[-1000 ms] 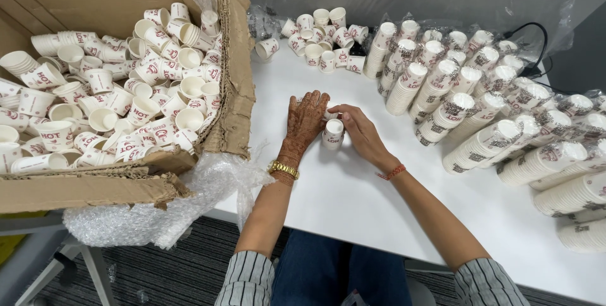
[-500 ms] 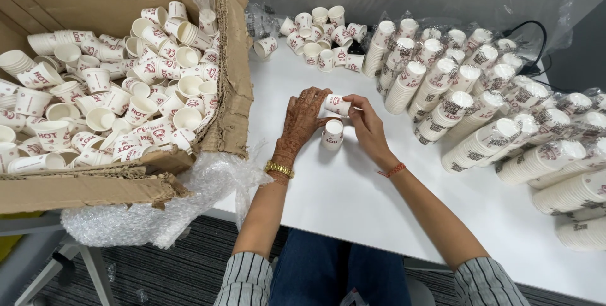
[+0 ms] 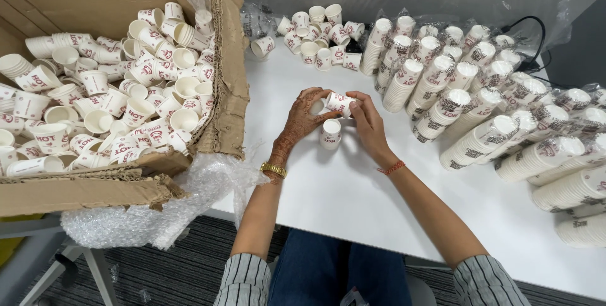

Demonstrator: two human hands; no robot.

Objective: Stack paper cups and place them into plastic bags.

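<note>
White paper cups are showing red print, the desk is gleaming white, the cardboard box is looking brown, the sleeves are showing grey-white stripes.

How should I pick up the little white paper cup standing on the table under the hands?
Probably from above: pinch the small white paper cup around its side wall just below the rim. It stands upright with its mouth open on the white table, and both hands hover close above.

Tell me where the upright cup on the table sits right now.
In the head view the upright cup stands on the white table near the middle, just below the held cup, between the left hand and right hand.
</note>
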